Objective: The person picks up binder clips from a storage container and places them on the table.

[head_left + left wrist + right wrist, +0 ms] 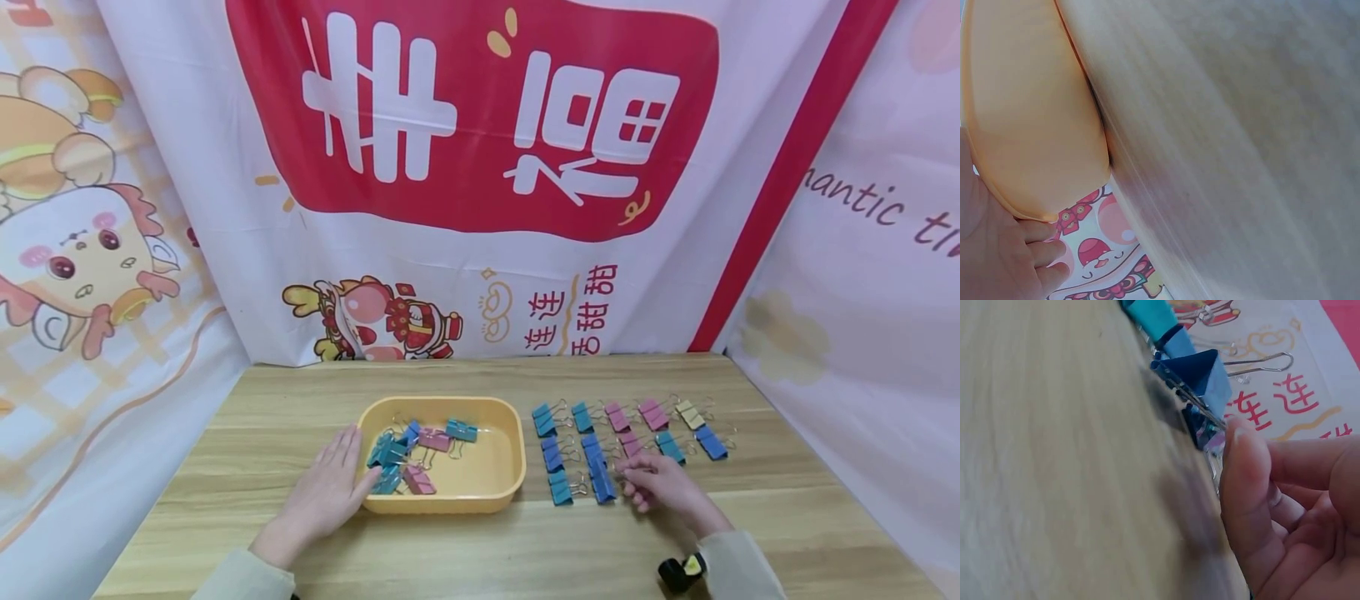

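Observation:
My left hand (327, 482) rests against the left end of a yellow plastic tray (491, 458), fingers straight along its outside and thumb at the near rim. In the left wrist view the fingers lie at the tray's wall (1035, 125). My right hand (662, 485) pinches the wire handle of a blue binder clip (602, 485) between thumb and forefinger. The right wrist view shows this blue clip (1213, 378) close over the wooden table, handle end at the fingertips. It stands at the near end of a column, right behind another blue clip (593, 450).
Inside the tray lie several binder clips in teal, blue and pink, such as a teal one (461, 430). More clips form rows on the table (480, 558), including a pink clip (654, 413) and a yellow clip (688, 414). Printed cloth (480, 275) hangs behind the table.

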The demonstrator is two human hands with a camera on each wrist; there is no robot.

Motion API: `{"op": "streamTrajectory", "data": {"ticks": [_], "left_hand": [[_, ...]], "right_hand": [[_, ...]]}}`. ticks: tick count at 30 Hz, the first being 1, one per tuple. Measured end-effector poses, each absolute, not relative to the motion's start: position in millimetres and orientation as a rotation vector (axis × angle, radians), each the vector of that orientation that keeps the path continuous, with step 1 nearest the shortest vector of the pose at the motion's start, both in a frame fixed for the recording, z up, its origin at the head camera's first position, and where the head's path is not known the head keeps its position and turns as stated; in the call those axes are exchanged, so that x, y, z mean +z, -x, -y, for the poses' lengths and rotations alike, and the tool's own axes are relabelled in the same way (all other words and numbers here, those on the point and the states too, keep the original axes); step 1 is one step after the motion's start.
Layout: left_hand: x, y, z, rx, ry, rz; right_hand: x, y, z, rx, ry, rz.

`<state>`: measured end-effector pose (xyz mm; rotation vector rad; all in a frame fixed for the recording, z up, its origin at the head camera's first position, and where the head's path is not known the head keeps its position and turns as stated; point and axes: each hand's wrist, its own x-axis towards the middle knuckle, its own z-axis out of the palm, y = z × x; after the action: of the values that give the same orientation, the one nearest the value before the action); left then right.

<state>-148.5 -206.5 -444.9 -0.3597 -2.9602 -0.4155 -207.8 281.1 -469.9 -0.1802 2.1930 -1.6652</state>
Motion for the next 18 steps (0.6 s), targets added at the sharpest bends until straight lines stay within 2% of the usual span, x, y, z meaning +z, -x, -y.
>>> {"op": "streamTrajectory", "data": {"ticks": [18], "left_hand": [[-445.5, 148.8, 206.3, -0.424, 0.356, 2.958]], "right_hand": [[-476.3, 212.0, -288.0, -1.589, 0.127, -2.233]]}}
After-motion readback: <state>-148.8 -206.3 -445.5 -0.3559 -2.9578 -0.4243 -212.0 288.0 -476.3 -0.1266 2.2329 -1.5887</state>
